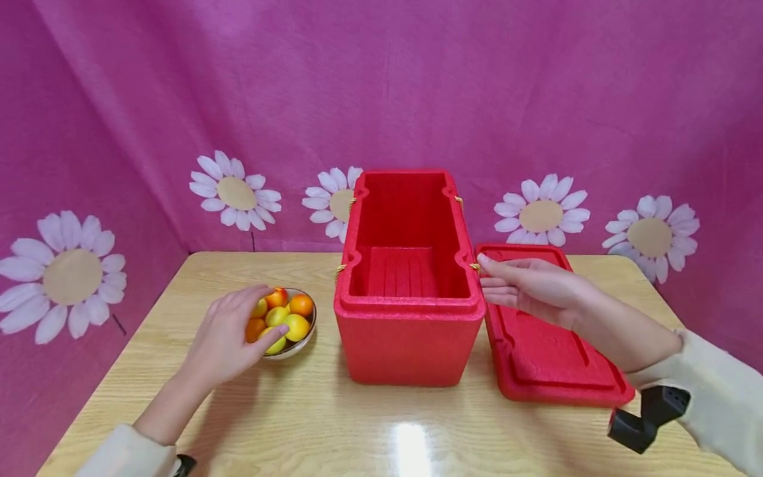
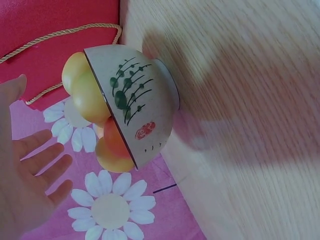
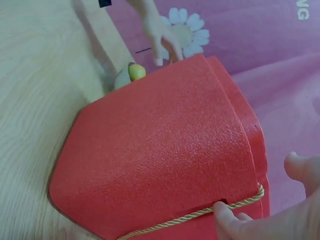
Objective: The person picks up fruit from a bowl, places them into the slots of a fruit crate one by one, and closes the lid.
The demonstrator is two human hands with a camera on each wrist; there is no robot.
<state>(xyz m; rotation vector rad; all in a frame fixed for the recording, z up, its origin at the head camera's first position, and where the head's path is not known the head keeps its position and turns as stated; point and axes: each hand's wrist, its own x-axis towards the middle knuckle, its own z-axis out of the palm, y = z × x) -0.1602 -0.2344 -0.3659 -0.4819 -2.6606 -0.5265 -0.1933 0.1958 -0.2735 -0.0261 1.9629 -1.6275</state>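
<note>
My left hand (image 1: 229, 331) hovers over the left side of a bowl (image 2: 150, 100) heaped with yellow fruit (image 1: 297, 327) and orange fruit (image 1: 301, 305). In the left wrist view its fingers are spread and stand apart from the fruit. A green leafy design marks the bowl's side. Centre table, a red foam box (image 1: 411, 348) stands uncovered, and its visible inside holds nothing. Beside its right wall is my right hand (image 1: 545, 291), fingers extended. One fingertip (image 3: 220, 206) appears to touch the wall by the gold rope (image 3: 175, 220); neither hand grips anything.
The box's red lid (image 1: 554, 351) lies on the wooden table (image 1: 286, 424) to the right, partly under my right forearm. Behind the table hangs a pink cloth (image 1: 387, 86) printed with white daisies. Another gold rope (image 2: 65, 32) runs along the box's left side.
</note>
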